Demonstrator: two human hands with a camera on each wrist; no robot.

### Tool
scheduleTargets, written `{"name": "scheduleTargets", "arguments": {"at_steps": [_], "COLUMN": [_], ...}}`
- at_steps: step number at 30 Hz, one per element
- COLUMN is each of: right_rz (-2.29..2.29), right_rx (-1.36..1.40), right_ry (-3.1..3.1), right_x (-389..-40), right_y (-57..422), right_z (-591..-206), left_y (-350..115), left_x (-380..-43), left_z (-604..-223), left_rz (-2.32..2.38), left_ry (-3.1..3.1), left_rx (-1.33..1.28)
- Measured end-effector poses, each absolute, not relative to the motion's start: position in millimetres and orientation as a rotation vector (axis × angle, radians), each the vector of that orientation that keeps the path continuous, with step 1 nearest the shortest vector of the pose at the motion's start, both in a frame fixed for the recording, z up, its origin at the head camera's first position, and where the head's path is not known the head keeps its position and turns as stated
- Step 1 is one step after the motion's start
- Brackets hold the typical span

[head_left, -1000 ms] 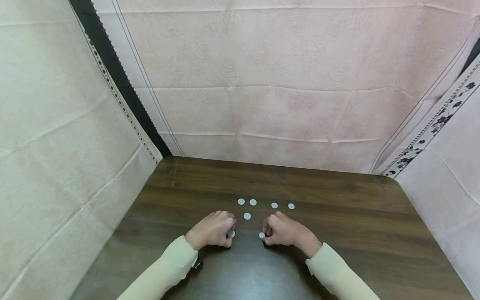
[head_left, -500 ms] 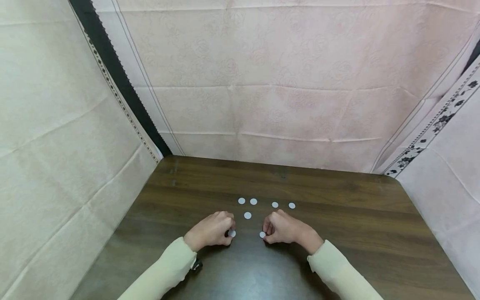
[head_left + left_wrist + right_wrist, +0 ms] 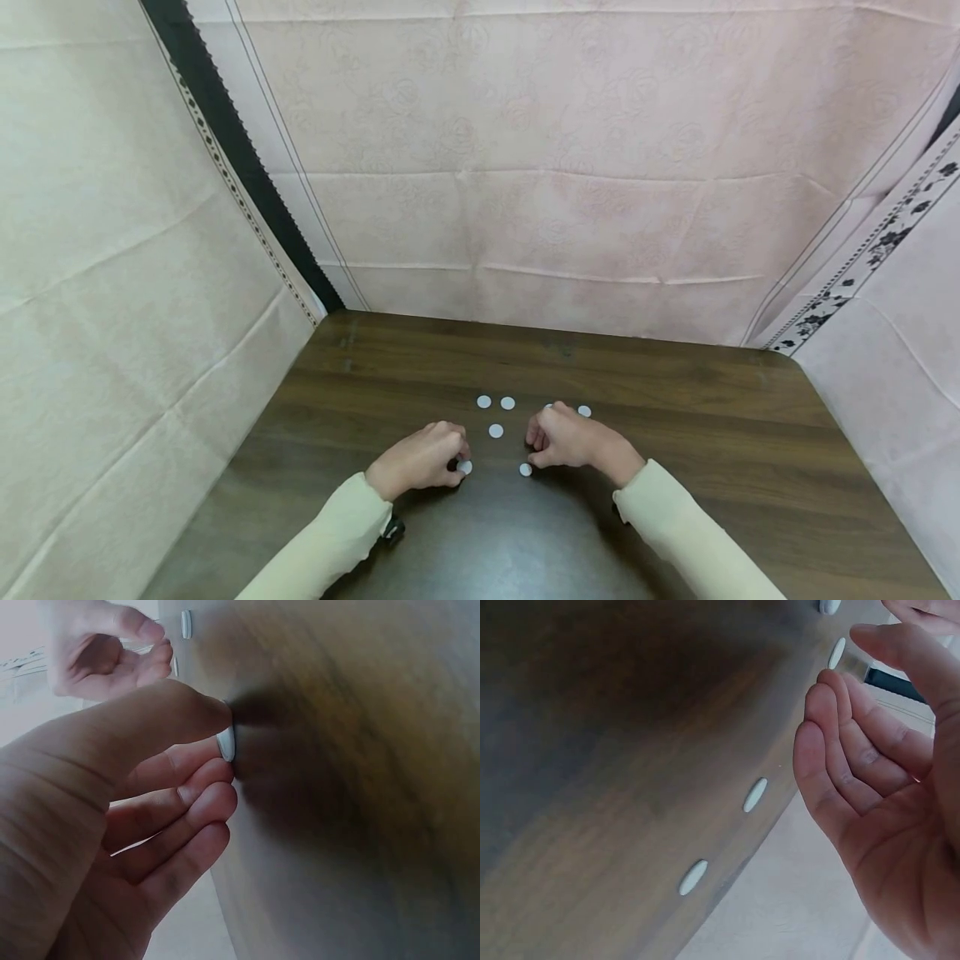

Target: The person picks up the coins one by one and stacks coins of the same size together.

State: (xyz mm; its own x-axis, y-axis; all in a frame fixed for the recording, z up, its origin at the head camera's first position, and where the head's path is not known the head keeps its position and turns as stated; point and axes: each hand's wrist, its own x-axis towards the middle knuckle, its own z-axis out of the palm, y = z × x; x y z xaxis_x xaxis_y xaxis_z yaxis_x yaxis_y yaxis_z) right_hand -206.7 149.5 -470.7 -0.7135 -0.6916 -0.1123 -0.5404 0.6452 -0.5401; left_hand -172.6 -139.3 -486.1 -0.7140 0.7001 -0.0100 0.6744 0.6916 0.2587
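In the head view my left hand (image 3: 423,460) is low over the table, pinching a small white disc (image 3: 465,467) by its edge. The left wrist view shows that disc (image 3: 227,744) between thumb and curled forefinger, right at the tabletop. My right hand (image 3: 573,442) holds nothing; its thumb and bent fingers stand apart. Just beyond its thumb lies another white disc (image 3: 526,470), flat on the wood. Past the right knuckles a further disc (image 3: 549,406) is mostly hidden by the hand. In the right wrist view the thumb (image 3: 900,645) is apart from the loosely bent fingers.
More white discs lie beyond the hands: a left pair with one disc (image 3: 484,402) beside another (image 3: 507,403), a single disc (image 3: 496,431) nearer, and one (image 3: 584,411) at right. The brown wooden table (image 3: 675,392) meets pale cloth hangings (image 3: 562,208) at the back and sides.
My right hand has let go of its disc and moved slightly up and away, leaving the disc on the table. The left hand stays nearly still with its disc.
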Motion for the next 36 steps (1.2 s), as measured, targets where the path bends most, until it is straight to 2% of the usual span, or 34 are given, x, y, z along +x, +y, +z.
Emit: {"name": "scheduleTargets", "arguments": {"at_steps": [24,36], "right_rz": [-0.621,-0.582], "right_rx": [-1.165,-1.150], "right_ry": [2.658,2.637], "right_x": [-230,-237], "right_y": [108,97], "right_z": [-472,-478], "left_y": [-144,-142], "left_x": [-172,-171], "left_z": [-486,-487], "left_rz": [0.453,0.481], "left_ry": [2.776,2.768], "left_rx": [1.112,1.106]}}
